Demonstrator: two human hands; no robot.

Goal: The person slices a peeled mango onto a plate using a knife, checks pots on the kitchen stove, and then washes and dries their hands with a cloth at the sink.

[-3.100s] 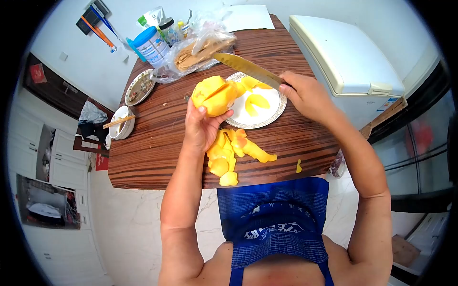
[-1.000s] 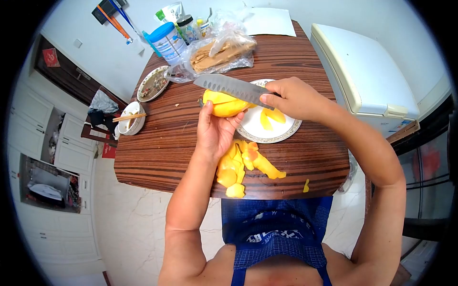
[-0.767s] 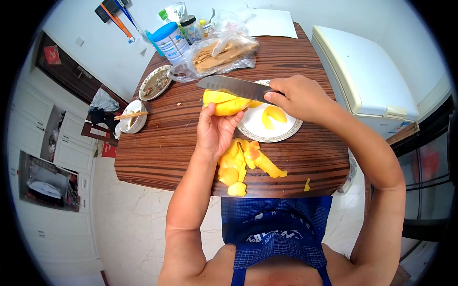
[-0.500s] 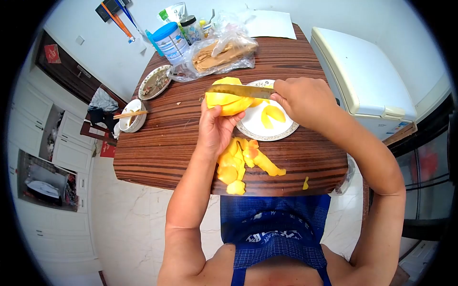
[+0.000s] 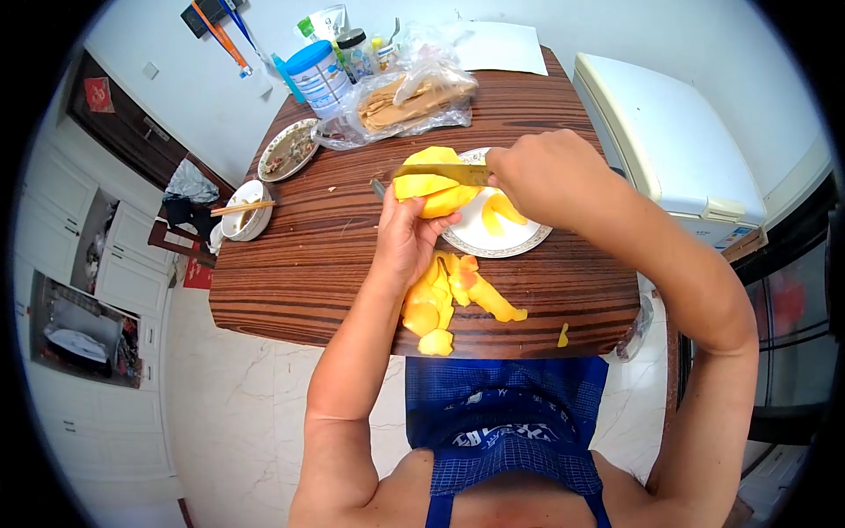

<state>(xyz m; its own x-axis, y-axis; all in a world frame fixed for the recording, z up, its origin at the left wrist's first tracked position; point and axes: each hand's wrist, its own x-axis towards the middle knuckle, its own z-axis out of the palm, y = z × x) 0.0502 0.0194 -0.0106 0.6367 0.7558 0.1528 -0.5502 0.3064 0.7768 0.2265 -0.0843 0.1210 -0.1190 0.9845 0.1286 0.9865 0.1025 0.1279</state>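
My left hand [image 5: 408,231] is closed around a peeled yellow mango [image 5: 431,206], holding it up just left of the white plate [image 5: 493,249]. In my right hand [image 5: 550,176] is the handle of a kitchen knife [image 5: 449,173]. Its blade lies across the upper part of the mango, with the cut flesh touching it. Yellow mango slices [image 5: 502,211] rest on the plate under my right hand. Nearer to me, a pile of mango peels [image 5: 429,304] lies on the table. A small grey piece behind my left hand is mostly hidden.
On the wooden table [image 5: 290,273] stand a bowl with chopsticks [image 5: 251,227], a patterned dish [image 5: 289,151], a blue-lidded can [image 5: 319,81] and a plastic bag of brown sheets [image 5: 414,101]. To the right is a white chest freezer [image 5: 678,132].
The knife has moved slightly left and down across the mango, and my right hand has shifted left and up with it. The mango has moved slightly right.
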